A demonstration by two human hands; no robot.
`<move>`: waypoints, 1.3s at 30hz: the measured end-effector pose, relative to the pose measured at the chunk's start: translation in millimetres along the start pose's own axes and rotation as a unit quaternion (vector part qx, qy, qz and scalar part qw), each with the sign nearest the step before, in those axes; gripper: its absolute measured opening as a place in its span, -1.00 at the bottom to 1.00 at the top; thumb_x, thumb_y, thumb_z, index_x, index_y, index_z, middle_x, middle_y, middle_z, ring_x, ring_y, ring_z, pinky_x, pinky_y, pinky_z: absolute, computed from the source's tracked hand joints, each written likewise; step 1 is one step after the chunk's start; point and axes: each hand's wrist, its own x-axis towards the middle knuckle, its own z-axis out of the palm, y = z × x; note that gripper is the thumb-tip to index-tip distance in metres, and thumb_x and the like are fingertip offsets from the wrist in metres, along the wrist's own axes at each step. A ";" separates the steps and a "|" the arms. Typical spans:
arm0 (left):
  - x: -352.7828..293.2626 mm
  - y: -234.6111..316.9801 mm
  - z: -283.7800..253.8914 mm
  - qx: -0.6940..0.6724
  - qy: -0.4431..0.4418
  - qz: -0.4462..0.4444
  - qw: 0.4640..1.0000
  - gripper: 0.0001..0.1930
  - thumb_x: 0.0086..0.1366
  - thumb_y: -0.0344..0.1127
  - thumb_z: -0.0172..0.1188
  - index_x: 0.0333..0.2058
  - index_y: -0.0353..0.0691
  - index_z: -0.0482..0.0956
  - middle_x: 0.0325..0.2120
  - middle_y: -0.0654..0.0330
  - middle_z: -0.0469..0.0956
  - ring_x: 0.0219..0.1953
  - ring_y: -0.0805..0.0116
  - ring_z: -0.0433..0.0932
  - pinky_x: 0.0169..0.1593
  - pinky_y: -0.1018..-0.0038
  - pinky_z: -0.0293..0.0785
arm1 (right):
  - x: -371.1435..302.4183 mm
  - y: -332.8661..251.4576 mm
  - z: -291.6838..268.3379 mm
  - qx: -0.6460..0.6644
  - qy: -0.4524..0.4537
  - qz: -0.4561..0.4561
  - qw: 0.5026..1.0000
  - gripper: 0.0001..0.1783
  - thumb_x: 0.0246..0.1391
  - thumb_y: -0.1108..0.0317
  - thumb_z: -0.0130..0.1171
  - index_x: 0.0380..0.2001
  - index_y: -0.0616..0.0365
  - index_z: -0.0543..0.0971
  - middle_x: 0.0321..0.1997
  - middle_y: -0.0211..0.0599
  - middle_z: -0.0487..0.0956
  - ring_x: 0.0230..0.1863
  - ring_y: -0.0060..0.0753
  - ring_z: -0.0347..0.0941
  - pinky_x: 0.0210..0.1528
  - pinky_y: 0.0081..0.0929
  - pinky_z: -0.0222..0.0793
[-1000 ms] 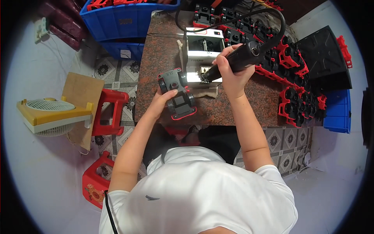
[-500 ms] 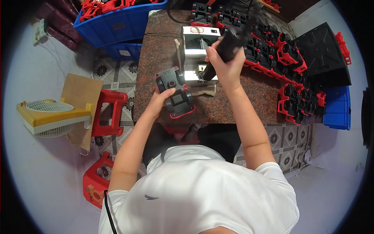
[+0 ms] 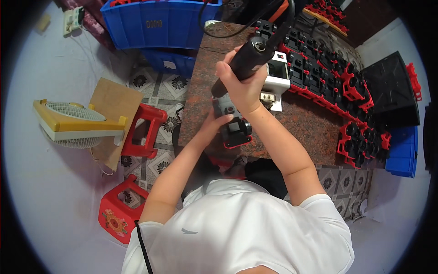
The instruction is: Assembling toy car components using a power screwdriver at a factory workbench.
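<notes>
Leftward goes your right hand (image 3: pixel 244 86), swinging the black corded screwdriver (image 3: pixel 248 59) off the white screw feeder (image 3: pixel 278 83) and over to the toy-car chassis (image 3: pixel 236 130). Your right fingers are wrapped closed around the driver's body, its nose angled down at the chassis end farthest from you (whether the bit touches, you cannot tell from here). Your left hand (image 3: pixel 213 126) grips that chassis from its left side, thumb across the top, wheels beside it. So the work appears to sit between your two hands now, with the feeder just right of your right hand. Farther right of it, rows of similar chassis (image 3: pixel 319 75) cover the granite tabletop (image 3: pixel 315 132).
</notes>
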 end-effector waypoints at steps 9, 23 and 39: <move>2.5 1.7 -5.4 -0.006 -0.010 -0.011 1.000 -0.30 0.04 -0.26 0.23 0.14 -0.26 0.13 -0.05 0.18 0.35 0.02 0.36 0.34 0.09 0.41 0.27 | 2.3 3.1 3.2 -0.035 -0.022 -0.003 0.999 -0.59 -0.08 0.63 0.22 -0.18 0.19 0.29 -0.45 -0.31 0.46 -0.49 -0.52 0.43 -0.43 -0.57 0.41; 4.1 -10.3 -10.2 -0.016 -0.031 0.025 0.999 -0.24 0.05 -0.25 0.22 0.19 -0.28 0.05 -0.01 0.16 0.30 0.06 0.35 0.30 0.15 0.40 0.19 | -5.6 6.5 14.7 -0.019 -0.013 0.042 0.999 -0.63 -0.12 0.66 0.22 -0.25 0.22 0.32 -0.45 -0.41 0.48 -0.48 -0.65 0.42 -0.44 -0.67 0.36; 3.8 2.4 -0.6 0.008 -0.013 0.122 0.992 -0.29 0.05 -0.27 0.27 0.13 -0.29 0.12 -0.01 0.19 0.32 0.07 0.41 0.27 0.16 0.42 0.19 | -0.1 17.8 20.5 -0.101 0.002 0.066 0.993 -0.60 -0.18 0.48 0.33 -0.28 0.23 0.35 -0.51 -0.42 0.46 -0.53 -0.62 0.39 -0.42 -0.65 0.34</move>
